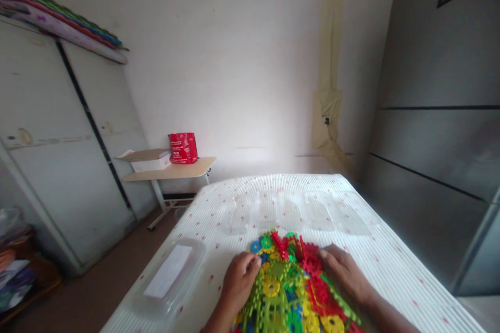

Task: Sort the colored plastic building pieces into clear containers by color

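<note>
A heap of plastic building pieces (279, 286) lies at the near end of the table, with yellow, blue and green notched discs and red and lime-green comb-like parts. My left hand (242, 274) is at the left edge of the heap, fingers curled in and thumb near the index finger. Whatever it may hold is hidden. On the opposite side, my right hand (347, 273) rests against the red pieces (311, 260), thumb and fingers loosely stretched along them; some of its fingers are out of sight.
Several clear plastic containers (318, 213) stand in a row across the striped tablecloth (219, 270). At the left is a clear lid or tray (191, 270) with a white paper (169, 271) on it. Behind are a small desk (195, 167), a red bag (183, 148) and a grey refrigerator (433, 140).
</note>
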`<state>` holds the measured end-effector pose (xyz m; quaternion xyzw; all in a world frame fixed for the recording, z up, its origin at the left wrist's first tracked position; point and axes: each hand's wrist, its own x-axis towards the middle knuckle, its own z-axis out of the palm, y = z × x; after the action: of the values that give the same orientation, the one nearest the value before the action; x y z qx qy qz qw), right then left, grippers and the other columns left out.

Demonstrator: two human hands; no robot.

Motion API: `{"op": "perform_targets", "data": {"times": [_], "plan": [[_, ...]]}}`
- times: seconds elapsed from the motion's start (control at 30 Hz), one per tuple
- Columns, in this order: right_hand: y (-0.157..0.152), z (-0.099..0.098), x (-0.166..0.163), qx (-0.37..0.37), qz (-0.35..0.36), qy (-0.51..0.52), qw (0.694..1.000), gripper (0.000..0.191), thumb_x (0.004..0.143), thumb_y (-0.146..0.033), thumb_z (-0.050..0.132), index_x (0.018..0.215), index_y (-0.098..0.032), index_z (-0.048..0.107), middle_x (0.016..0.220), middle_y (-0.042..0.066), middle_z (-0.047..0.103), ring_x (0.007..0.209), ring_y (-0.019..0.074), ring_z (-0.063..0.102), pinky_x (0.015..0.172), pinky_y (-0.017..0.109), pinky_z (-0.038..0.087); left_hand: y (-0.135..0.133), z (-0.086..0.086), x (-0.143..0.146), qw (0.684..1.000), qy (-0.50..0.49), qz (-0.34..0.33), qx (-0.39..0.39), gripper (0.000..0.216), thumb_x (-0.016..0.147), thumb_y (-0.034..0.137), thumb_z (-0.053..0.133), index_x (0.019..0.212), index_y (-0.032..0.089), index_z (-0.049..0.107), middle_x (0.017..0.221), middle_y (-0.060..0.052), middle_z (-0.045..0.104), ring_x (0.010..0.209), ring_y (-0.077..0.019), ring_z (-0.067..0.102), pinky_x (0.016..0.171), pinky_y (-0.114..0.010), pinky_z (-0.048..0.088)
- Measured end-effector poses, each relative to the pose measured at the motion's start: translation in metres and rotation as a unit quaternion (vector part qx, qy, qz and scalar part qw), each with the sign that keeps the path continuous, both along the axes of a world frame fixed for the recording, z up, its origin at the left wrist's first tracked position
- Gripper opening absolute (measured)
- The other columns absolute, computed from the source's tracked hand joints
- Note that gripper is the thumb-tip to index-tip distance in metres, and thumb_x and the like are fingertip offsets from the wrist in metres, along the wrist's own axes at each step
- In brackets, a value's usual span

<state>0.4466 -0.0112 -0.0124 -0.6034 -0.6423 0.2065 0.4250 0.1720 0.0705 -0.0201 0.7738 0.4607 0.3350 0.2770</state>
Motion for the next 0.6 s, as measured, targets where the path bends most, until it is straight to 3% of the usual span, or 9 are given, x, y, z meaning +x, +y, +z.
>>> {"op": "perform_targets", "data": {"times": [0.2,0.37,0.53,0.6], "plan": [[-0.001,0.003,-0.003,0.006,0.001,-0.015,1.0,0.048,0.09,-0.052,0.03,0.059,-0.019,0.047,0.06,-0.001,0.046,0.063,0.0147,0.046,0.061,0.027,0.038,-0.015,0.006,0.014,0.996,-0.036,-0.048,-0.07,0.034,0.083,0.04,0.044,0.1,0.02,0.065,0.103,-0.006,0.068,0.098,-0.0198,0.06,0.087,-0.028,0.045],[-0.001,0.004,-0.005,0.002,-0.011,-0.024,1.0,0.051,0.089,-0.053,0.029,0.06,-0.018,0.052,0.062,0.0,0.053,0.064,0.0159,0.049,0.063,0.028,0.041,-0.017,0.0,0.024,0.978,-0.141,-0.074,-0.134,0.042,0.083,0.045,0.045,0.11,0.017,0.06,0.113,-0.007,0.065,0.107,-0.0214,0.058,0.093,-0.031,0.045],[-0.007,0.02,0.004,0.004,-0.048,0.003,0.999,0.043,0.084,-0.053,0.04,0.091,-0.018,0.063,0.09,0.006,0.065,0.085,0.0215,0.058,0.075,0.031,0.045,-0.012,-0.008,0.021,0.971,-0.188,-0.031,-0.144,0.047,0.084,0.052,0.04,0.103,0.015,0.063,0.105,-0.01,0.067,0.093,-0.0227,0.064,0.083,-0.034,0.05],[-0.02,0.034,0.005,-0.004,-0.032,-0.031,0.999,0.04,0.083,-0.051,0.044,0.096,-0.018,0.062,0.09,0.006,0.065,0.083,0.0212,0.058,0.073,0.031,0.045,-0.009,-0.007,0.015,0.977,-0.171,-0.023,-0.125,0.046,0.084,0.051,0.04,0.099,0.015,0.064,0.101,-0.01,0.068,0.089,-0.0217,0.064,0.082,-0.033,0.049]]}}
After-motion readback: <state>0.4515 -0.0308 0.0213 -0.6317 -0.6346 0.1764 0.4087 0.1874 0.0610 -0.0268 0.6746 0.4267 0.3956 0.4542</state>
